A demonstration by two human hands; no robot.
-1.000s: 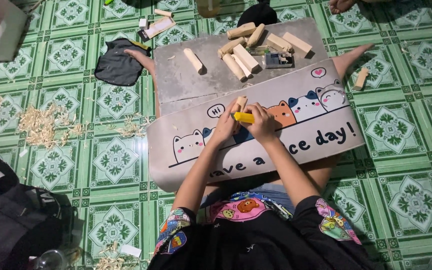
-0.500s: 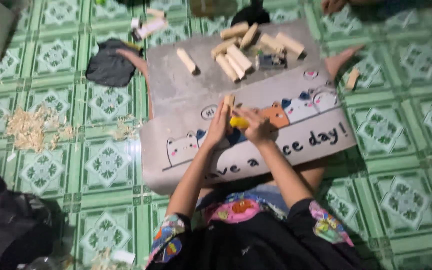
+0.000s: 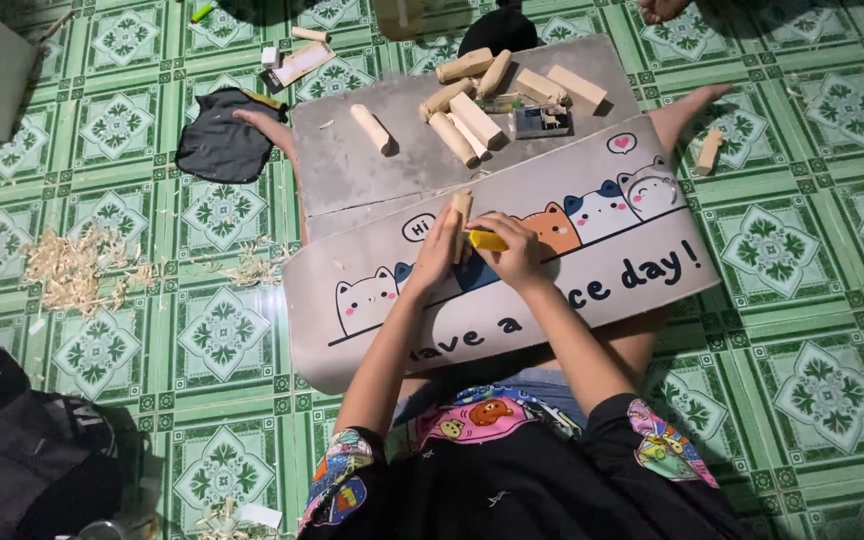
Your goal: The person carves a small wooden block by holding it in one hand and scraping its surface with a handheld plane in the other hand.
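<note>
Wooden stick (image 3: 462,222) upright in left hand (image 3: 439,252), yellow tool (image 3: 487,241) pinched against it by right hand (image 3: 519,254)

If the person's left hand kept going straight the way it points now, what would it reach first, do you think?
Probably the pale wooden stick that the left hand already touches; further up that line lie the loose wooden blocks on the grey board, though depth is hard to judge.

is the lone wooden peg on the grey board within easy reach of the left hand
Probably yes. The left hand holds a wooden stick upright, and the lone peg lies ahead on bare grey board with nothing between; it would have to let go first.
</note>
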